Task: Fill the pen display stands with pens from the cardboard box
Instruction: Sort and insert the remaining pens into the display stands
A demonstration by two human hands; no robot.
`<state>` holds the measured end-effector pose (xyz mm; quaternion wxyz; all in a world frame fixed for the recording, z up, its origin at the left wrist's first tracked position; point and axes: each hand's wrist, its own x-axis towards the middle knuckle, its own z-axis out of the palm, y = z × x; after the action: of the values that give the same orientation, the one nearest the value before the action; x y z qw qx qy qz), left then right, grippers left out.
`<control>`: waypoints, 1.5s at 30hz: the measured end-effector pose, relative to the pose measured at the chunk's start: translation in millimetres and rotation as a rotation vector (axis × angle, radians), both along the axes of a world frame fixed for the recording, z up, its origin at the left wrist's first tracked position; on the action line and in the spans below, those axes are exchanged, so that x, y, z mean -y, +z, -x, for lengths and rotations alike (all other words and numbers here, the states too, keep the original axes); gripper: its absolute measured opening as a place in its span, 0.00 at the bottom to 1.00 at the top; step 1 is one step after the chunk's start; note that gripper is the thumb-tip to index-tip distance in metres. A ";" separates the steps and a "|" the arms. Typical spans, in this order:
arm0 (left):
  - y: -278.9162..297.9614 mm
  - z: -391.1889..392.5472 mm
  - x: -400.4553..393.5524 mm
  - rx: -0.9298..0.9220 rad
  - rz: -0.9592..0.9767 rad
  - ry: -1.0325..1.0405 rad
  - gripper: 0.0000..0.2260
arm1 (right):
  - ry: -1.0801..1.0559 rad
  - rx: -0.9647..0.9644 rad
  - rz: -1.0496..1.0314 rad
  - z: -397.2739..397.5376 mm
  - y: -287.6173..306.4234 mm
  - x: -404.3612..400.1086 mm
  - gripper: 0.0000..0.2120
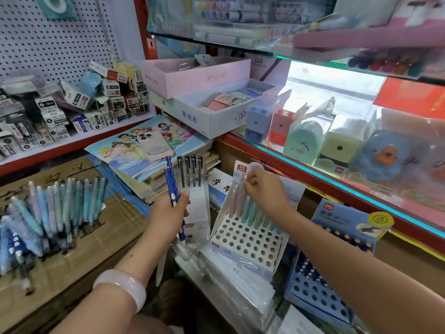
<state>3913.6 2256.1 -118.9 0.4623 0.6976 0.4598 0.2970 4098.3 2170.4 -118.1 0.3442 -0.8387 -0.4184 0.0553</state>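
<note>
Step, as judged: seating a pen in the back row of the white display stand [245,239].

Right hand [262,186]: fingertips pinch the top of a pale pen [237,201] above the stand.

Left hand [168,210]: left of the stand, grips a blue pen [171,182] and a clear pack of dark pens [192,184].

Stock: loose pens [48,213] on the cardboard box [96,239], far left of the stand.

Next move calls for aligning the tip with an open hole.

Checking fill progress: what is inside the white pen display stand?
The white pen display stand holds one back row of pastel pens; the right hand pinches one. Front holes show empty. Pen tips are hidden inside.
</note>
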 end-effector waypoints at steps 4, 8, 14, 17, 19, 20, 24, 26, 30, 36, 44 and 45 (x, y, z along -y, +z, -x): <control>0.5 0.2 -1.6 -0.011 -0.002 -0.001 0.13 | -0.027 -0.002 0.048 -3.7 -6.4 -1.9 0.03; 2.0 -0.4 -2.1 -0.026 -0.012 0.000 0.12 | -0.024 0.027 0.083 -3.5 -12.2 -3.7 0.04; 2.0 -1.2 -2.5 -0.028 -0.020 -0.005 0.13 | -0.018 0.047 0.101 -1.3 -13.0 -5.2 0.06; 1.4 -0.8 -2.5 -0.025 -0.015 -0.003 0.13 | -0.016 0.062 0.110 -0.1 -11.9 -4.5 0.08; 0.4 -0.6 -2.7 -0.013 -0.010 -0.004 0.13 | -0.015 0.063 0.094 0.8 -11.8 -3.3 0.08; 0.2 -0.4 -2.9 -0.007 -0.008 -0.004 0.13 | -0.019 0.051 0.075 1.1 -12.1 -2.9 0.08; 0.6 -0.4 -2.1 -0.008 0.002 -0.004 0.13 | -0.037 0.026 0.043 1.2 -14.0 -2.9 0.08; 0.7 -0.4 -1.4 -0.013 -0.002 -0.004 0.13 | -0.040 0.044 0.065 1.6 -14.9 -3.1 0.08; 1.2 0.0 -0.4 -0.010 -0.006 -0.001 0.13 | -0.055 0.062 0.073 1.2 -17.1 -3.6 0.08; -1.1 -0.5 -1.0 -0.016 -0.012 -0.007 0.13 | -0.052 0.127 0.111 0.7 -18.4 -4.5 0.10; -1.0 -1.1 -0.1 -0.024 -0.023 -0.008 0.13 | 0.022 0.207 0.134 2.9 -14.0 -1.3 0.13; -0.7 -1.1 0.1 -0.029 -0.024 -0.009 0.13 | 0.037 0.229 0.139 3.1 -14.1 -0.9 0.12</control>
<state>3914.8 2256.0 -119.6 0.4483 0.7094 0.4598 0.2905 4095.1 2171.4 -132.2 0.2340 -0.8535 -0.4655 -0.0053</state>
